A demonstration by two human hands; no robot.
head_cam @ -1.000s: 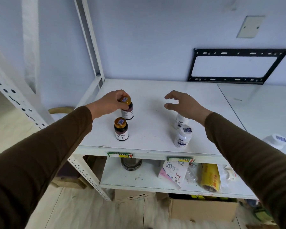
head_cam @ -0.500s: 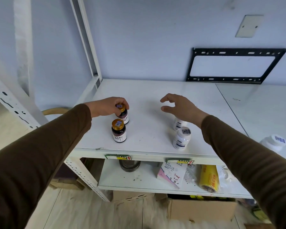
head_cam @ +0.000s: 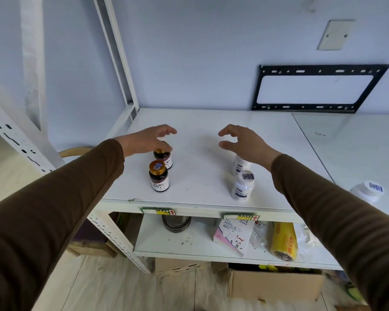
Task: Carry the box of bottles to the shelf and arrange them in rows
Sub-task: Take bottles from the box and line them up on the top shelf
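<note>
White shelf [head_cam: 202, 153] carries two brown bottles [head_cam: 158, 176], two white bottles [head_cam: 243, 185].

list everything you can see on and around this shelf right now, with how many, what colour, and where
dark bottles: 2, brown glass with gold caps, left of top shelf, one behind the other
white bottles: 2, white with barcode caps, right of top shelf, one behind the other
white bottle: 1, white, on the neighbouring surface at right
bracket: 1, black, against the wall
wall plate: 1, beige, high on the wall
bowls: a stack, metal, lower shelf left
N95 mask pack: 1, white and pink, lower shelf middle
yellow roll: 1, yellow, lower shelf right
cardboard box: 1, brown, floor
left hand: open, over the rear dark bottle
right hand: open, above the rear white bottle
</note>
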